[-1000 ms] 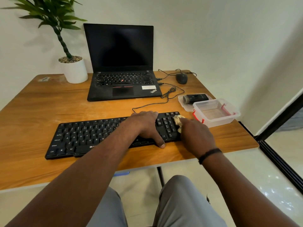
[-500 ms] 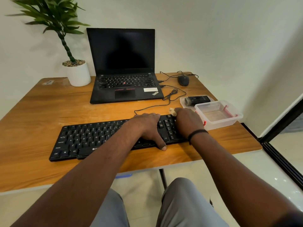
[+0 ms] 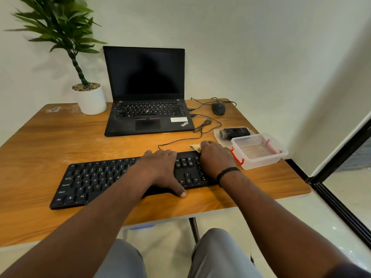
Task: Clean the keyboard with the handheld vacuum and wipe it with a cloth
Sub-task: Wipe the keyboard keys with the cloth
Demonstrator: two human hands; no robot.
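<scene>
A black keyboard [image 3: 96,180] lies along the front of the wooden table [image 3: 50,137]. My left hand [image 3: 162,169] rests flat on its right-middle keys, thumb hooked over the front edge. My right hand [image 3: 215,159] holds a small pale cloth [image 3: 195,146] against the keyboard's far right end; only a corner of the cloth shows past my fingers at the back edge. The black handheld vacuum [image 3: 234,132] lies on a clear lid behind the plastic box.
A clear plastic box [image 3: 259,150] with red clips sits just right of my right hand. An open black laptop [image 3: 147,115], a mouse [image 3: 218,108] with trailing cables and a potted plant [image 3: 90,97] stand at the back. The table's right edge is close.
My right hand slid the cloth from the keyboard's front right part toward its back edge. My left hand kept its place on the keys.
</scene>
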